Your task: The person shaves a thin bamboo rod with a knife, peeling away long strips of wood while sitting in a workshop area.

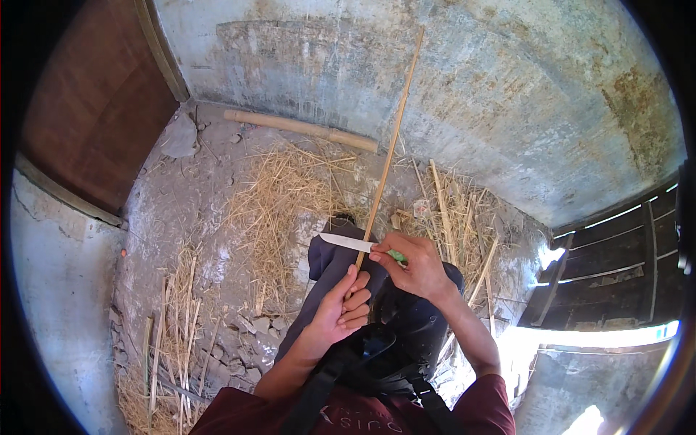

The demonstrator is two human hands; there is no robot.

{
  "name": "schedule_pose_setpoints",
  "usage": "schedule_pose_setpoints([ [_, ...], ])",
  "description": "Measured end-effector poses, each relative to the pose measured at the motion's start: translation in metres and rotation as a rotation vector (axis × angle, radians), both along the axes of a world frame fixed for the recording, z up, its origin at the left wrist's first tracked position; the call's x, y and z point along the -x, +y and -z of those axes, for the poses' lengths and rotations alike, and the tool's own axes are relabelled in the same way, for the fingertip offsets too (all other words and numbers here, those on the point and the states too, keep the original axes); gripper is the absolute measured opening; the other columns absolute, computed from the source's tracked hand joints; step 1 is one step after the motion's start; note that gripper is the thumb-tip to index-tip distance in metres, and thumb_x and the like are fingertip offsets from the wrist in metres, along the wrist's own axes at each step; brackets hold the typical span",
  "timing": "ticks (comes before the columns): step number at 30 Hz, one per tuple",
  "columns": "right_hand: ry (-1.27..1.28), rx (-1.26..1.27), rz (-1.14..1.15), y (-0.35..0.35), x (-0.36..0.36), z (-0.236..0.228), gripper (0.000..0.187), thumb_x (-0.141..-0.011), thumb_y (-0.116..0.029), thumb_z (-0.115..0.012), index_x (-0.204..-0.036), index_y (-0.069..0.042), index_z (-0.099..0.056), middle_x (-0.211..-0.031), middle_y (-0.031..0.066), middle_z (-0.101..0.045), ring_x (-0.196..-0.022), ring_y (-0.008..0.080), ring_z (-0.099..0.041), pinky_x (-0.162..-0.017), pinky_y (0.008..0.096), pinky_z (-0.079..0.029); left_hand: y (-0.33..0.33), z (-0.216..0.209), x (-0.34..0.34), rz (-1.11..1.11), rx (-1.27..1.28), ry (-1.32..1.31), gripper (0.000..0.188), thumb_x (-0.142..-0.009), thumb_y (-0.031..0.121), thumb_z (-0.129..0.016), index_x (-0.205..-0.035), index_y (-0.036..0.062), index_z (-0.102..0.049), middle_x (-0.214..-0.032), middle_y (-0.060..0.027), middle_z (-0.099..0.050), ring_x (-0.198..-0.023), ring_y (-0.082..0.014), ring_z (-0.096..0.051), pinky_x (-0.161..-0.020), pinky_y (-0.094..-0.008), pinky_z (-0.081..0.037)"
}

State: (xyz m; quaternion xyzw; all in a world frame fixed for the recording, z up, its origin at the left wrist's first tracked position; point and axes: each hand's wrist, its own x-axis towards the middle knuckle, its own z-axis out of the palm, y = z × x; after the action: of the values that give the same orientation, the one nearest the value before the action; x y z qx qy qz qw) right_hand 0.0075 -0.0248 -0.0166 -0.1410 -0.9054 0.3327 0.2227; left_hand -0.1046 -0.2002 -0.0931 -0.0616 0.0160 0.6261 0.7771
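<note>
A long, thin bamboo strip slants up and away from me toward the far wall. My left hand is closed around its near end, thumb lying along the strip. In my right hand is a knife, gripped by its green handle. The blade points left and crosses the strip just above my left thumb. Whether the edge touches the strip or only passes over it, I cannot tell. Both hands are over my dark-trousered legs.
A thick bamboo pole lies along the foot of the stained wall. Heaps of pale shavings cover the floor ahead. Split bamboo pieces lie at right and at left. Rubble is scattered left of my legs. A brown door stands far left.
</note>
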Motion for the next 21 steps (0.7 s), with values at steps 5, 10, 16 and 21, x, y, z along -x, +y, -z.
schedule_pose_setpoints([
  [5,0.063,-0.139,0.101,0.023,0.005,0.009,0.011,-0.091,-0.012,-0.081,-0.093,-0.006,-0.071,-0.085,0.009,-0.074,-0.07,0.0309,-0.072,-0.058,0.0408,-0.053,0.002,-0.012,-0.002,0.003,0.087,0.165,0.042,-0.116,0.05,-0.039,-0.087,0.0191,-0.039,-0.058,0.0073,-0.025,-0.039,-0.0056,-0.022,-0.037,-0.0228,-0.021],
  [10,0.096,-0.103,0.163,0.033,0.012,0.008,0.011,-0.09,-0.012,-0.081,-0.092,-0.007,-0.072,-0.083,0.0089,-0.074,-0.065,0.0314,-0.07,-0.056,0.0405,-0.052,0.001,-0.01,-0.001,-0.008,0.066,0.149,0.042,-0.116,0.049,-0.04,-0.087,0.0193,-0.039,-0.057,0.0073,-0.025,-0.039,-0.0054,-0.023,-0.038,-0.0224,-0.022],
  [16,0.079,-0.092,0.015,0.017,0.004,0.0,0.011,-0.09,-0.014,-0.082,-0.092,-0.008,-0.073,-0.08,0.0087,-0.073,-0.061,0.0308,-0.067,-0.054,0.0414,-0.049,0.001,-0.014,-0.002,-0.013,0.108,0.23,0.042,-0.116,0.048,-0.039,-0.086,0.0192,-0.039,-0.058,0.0072,-0.025,-0.039,-0.0053,-0.022,-0.037,-0.0225,-0.022],
  [21,0.057,-0.152,0.126,0.049,0.011,0.012,0.011,-0.09,-0.014,-0.082,-0.091,-0.007,-0.073,-0.077,0.0106,-0.07,-0.06,0.0291,-0.066,-0.054,0.0407,-0.048,0.002,-0.01,-0.005,-0.001,0.102,0.23,0.042,-0.116,0.048,-0.04,-0.085,0.02,-0.038,-0.057,0.0073,-0.024,-0.039,-0.0055,-0.022,-0.037,-0.0231,-0.021],
])
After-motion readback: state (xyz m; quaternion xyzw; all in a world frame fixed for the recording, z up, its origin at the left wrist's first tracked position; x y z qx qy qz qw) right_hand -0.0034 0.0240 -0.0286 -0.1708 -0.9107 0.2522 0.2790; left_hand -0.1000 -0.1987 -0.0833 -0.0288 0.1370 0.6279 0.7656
